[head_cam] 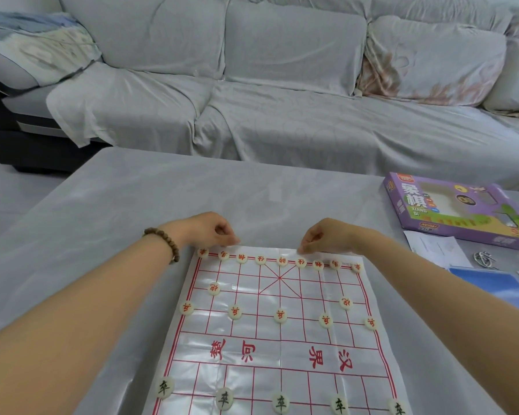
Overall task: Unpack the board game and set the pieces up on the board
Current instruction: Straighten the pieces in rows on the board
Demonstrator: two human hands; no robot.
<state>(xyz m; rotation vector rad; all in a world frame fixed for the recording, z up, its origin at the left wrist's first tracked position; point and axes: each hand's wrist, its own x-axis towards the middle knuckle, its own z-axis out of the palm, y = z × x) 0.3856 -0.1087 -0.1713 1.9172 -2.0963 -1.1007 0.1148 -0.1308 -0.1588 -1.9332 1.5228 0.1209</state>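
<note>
The left hand [213, 232] and right hand [321, 238] are pinching the far edge of the seemingly flimsy, slippery board [252, 295], fingers [226, 235] clamped on it.

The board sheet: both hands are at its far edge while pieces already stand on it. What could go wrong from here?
1. The left hand and right hand seem to pinch the far edge of the thin board sheet; a tug could slide the far row of red pieces off their points.
2. The sheet looks creased and glossy, so lifting it may also shift the black pieces near the person.
</note>
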